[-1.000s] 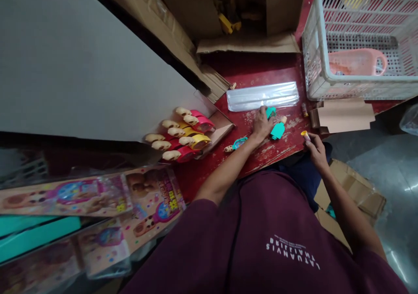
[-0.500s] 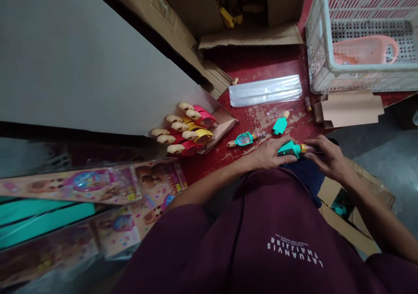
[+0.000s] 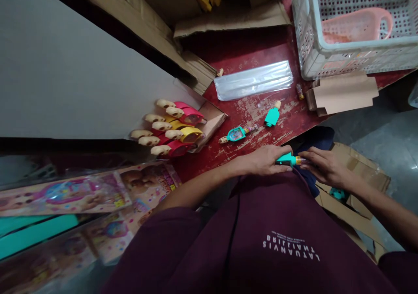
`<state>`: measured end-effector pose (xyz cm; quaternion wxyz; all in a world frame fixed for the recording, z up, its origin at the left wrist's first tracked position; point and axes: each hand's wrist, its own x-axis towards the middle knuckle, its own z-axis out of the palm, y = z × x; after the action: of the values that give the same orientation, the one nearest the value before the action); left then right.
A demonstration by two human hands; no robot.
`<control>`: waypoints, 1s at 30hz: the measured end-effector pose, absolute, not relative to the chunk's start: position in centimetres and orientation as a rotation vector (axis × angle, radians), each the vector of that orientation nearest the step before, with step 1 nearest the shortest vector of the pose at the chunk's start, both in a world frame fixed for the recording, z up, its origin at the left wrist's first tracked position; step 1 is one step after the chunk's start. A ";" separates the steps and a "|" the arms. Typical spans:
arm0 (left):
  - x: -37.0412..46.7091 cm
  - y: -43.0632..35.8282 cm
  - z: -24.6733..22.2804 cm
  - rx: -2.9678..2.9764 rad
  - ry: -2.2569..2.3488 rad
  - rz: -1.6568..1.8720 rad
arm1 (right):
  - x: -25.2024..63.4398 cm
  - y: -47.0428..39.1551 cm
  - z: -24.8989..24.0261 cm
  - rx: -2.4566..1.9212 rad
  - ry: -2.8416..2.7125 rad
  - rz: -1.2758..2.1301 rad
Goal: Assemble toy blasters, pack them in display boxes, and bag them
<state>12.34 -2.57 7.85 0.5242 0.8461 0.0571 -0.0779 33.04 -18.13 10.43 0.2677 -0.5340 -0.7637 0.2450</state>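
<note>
Close to my body, my left hand [image 3: 268,160] is closed around a teal plastic toy piece [image 3: 286,158]. My right hand [image 3: 326,167] pinches a small clear tube [image 3: 303,160] with a yellow collar, which meets the end of the teal piece. My fingers partly cover both parts. On the red table lies a similar teal toy [image 3: 236,133] with a spotted tan end and a tube on its other end. Near it rests another teal piece [image 3: 272,116] with a tan tip. A small loose tube [image 3: 300,92] lies farther right.
Red and yellow toys with tan ends [image 3: 176,128] sit in a cardboard tray at left. Clear plastic bags [image 3: 254,80] lie behind. A white crate [image 3: 362,45] holds a pink scoop [image 3: 359,25]. Folded cardboard [image 3: 346,92] lies at the table edge; printed packaging [image 3: 65,191] is lower left.
The view has shifted, so the table items sit further left and mostly higher. Both hands are slightly lower in view, still holding the teal piece and tube together.
</note>
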 end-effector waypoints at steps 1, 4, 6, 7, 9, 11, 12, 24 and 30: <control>12.3 -2.6 7.7 2.008 0.121 -0.203 | 33.0 -18.2 10.3 -1.425 -2.065 0.675; 12.2 -2.8 7.3 1.961 0.101 -0.235 | 32.8 -18.6 9.7 -1.400 -2.053 0.739; 12.0 -3.1 7.1 1.934 0.120 -0.235 | 32.6 -18.9 9.3 -1.403 -2.013 0.799; 11.9 -3.2 7.1 1.928 0.136 -0.232 | 32.5 -19.0 9.2 -1.418 -1.974 0.844; 11.7 -3.6 7.2 1.933 0.169 -0.227 | 32.3 -19.2 9.1 -1.491 -1.837 0.961; 11.6 -3.8 7.4 1.995 0.197 -0.221 | 32.2 -19.2 9.2 -1.580 -1.682 1.096; 11.7 -3.9 7.5 2.037 0.197 -0.234 | 32.2 -19.1 9.2 -1.611 -1.626 1.167; 13.2 -2.3 7.5 1.794 0.103 -0.277 | 33.9 -18.1 10.5 -1.615 -1.355 1.581; 12.8 -3.3 8.3 2.174 0.116 -0.270 | 33.1 -18.4 10.6 -1.708 -1.475 1.420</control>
<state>12.79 -3.34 8.26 0.4564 0.8818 0.0469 -0.1096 33.09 -18.44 10.59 0.2352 -0.6227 -0.5376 0.5176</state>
